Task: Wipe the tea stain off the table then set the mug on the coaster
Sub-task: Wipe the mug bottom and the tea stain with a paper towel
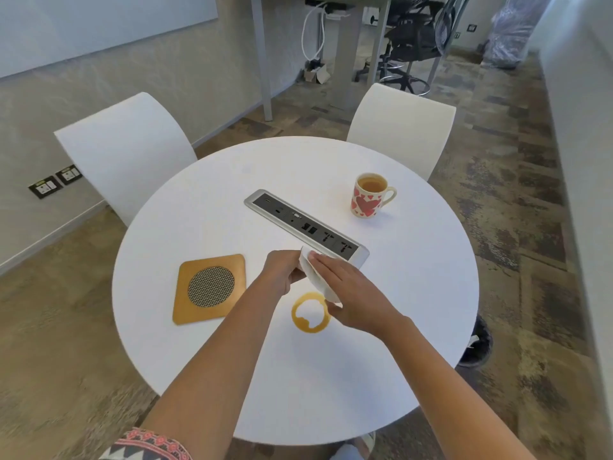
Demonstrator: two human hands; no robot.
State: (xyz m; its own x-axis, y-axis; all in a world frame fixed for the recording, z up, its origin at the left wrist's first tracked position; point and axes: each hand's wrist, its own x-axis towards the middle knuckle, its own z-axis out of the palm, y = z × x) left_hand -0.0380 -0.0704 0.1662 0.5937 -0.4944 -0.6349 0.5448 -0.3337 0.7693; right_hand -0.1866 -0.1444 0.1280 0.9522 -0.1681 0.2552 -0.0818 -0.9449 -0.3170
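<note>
While both hands, left (282, 272) and right (345, 293), close around a folded white paper tissue (315, 277) just above the ring-shaped tea stain (311, 312) on the round white counter (398, 293), the heart-patterned ceramic mug (366, 200) (tea-filled) stands well apart from the square gold coaster (209, 288).

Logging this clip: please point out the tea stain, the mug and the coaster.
tea stain (296, 319): head view, left side of the brown ring.
mug (365, 205): head view, heart pattern on its side.
coaster (185, 310): head view, bare golden corner nearest the person.
</note>
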